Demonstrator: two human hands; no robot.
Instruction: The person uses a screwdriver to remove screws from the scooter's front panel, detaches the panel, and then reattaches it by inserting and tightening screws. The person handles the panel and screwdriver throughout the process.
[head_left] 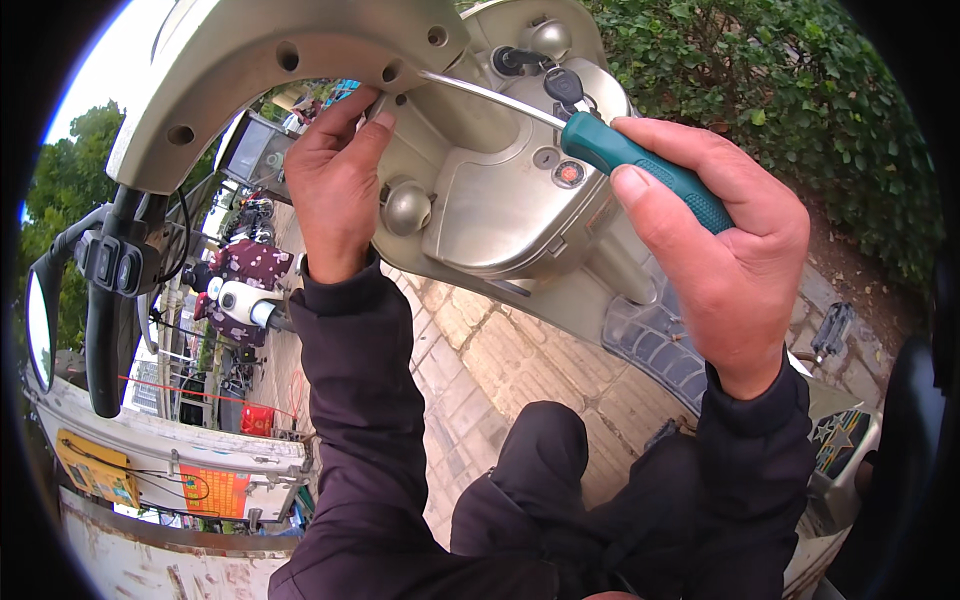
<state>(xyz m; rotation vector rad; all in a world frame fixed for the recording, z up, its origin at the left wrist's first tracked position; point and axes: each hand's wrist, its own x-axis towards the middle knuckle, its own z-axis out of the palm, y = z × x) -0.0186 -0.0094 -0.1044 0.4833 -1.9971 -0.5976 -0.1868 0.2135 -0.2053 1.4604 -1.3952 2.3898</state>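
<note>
**Screwdriver Held Up to the Handlebar Cover**

The screwdriver was gripped in the right hand, its green handle clasped between the thumb and the bent fingers. Its metal shaft was pointed up and to the left, across the front of a champagne-coloured scooter, and its far end was placed at the lower edge of the cover, just beside one of several round recesses. Whether a screw was met by the tip could not be told.

The left hand was raised to the same edge, with the thumb and fingers bent together near the recess. Whether anything was pinched there could not be made out, the fingertips being partly hidden.

Below the shaft, a smooth compartment lid was set between two rounded lamps. A black-headed key was hung near the upper lamp. At the far left, a black grip, a switch block and a mirror were seen. The paving was bordered at the upper right by a leafy hedge.
</note>
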